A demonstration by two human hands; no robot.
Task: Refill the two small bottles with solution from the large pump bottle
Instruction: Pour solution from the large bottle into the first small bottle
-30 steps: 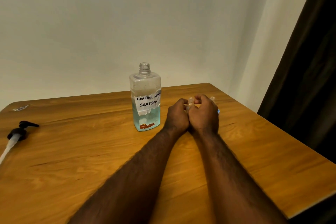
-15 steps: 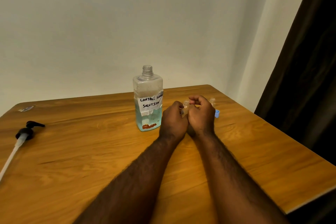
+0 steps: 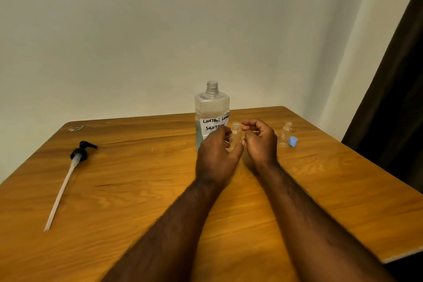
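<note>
Left hand (image 3: 217, 153) grips a small bottle (image 3: 235, 136), with fingers and thumb wrapped round its lower body. The bottle is clear and roughly upright, its neck sticks out above the fingers, and the mouth looks uncapped. It's held just in front of the big bottle (image 3: 211, 107) and partly covers the handwritten label. Right hand (image 3: 261, 142) is just beside the small bottle, not touching it as far as I can see. Its fingers are curled and the thumb and forefinger tips are close together; can't tell if anything is pinched between them. The big bottle stands upright mid-table near the far edge, neck open with no pump on it, bluish liquid in the lower part. The pump (image 3: 79, 155) lies flat on the table (image 3: 137, 190), well off to the left, black head away from the person and dip tube pointing toward them. A second small bottle (image 3: 285, 136) stands to the right of the right hand, also clear, with a blue cap (image 3: 293, 141) touching or just beside its base. A small scrap (image 3: 76, 128) sits at the far-left corner. A dark curtain (image 3: 393, 98) hangs at the right.
</note>
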